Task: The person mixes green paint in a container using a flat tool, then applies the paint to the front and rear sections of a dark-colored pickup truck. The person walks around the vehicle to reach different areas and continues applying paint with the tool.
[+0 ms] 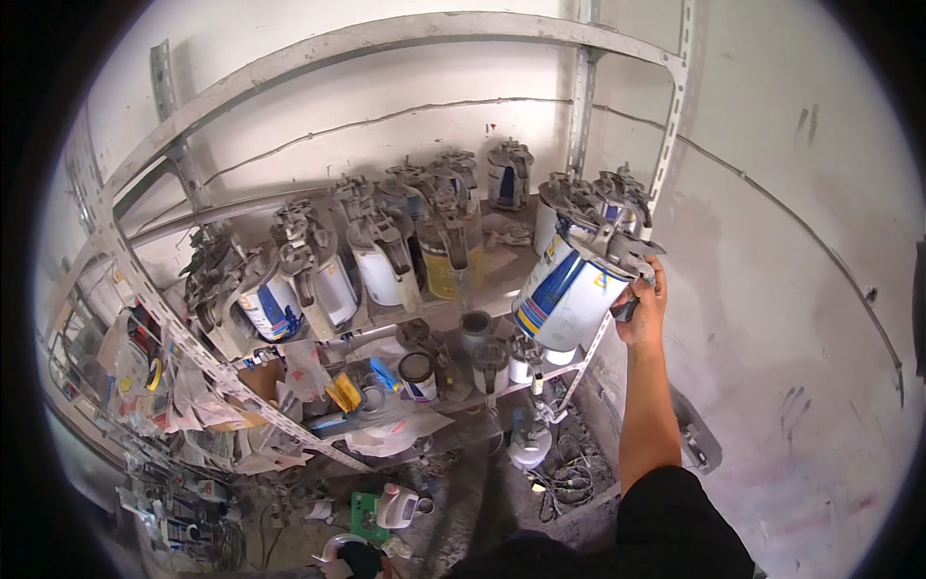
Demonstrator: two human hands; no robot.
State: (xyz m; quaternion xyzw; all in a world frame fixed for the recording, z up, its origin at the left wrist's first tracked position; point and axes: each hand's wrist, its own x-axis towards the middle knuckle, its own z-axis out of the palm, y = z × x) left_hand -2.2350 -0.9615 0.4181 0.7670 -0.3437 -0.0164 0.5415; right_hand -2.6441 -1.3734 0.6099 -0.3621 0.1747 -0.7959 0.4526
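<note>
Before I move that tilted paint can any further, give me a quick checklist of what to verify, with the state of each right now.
1. Grip: right hand is closed on the handle of the lid mechanism of the blue-and-white paint can. Ok.
2. Can attitude: tilted, bottom swung out toward the camera, off the shelf. Not ok if the contents are loose.
3. Lid seal: the grey dispenser lid sits on the can; whether it is locked, cannot tell.
4. Neighbours: other lidded cans crowd close behind it on the upper shelf. Not ok for a wide swing.
5. Left hand: not in view. Cannot tell.
6. Below: small tins and clutter on the lower shelf. Not ok as a drop zone.
</note>
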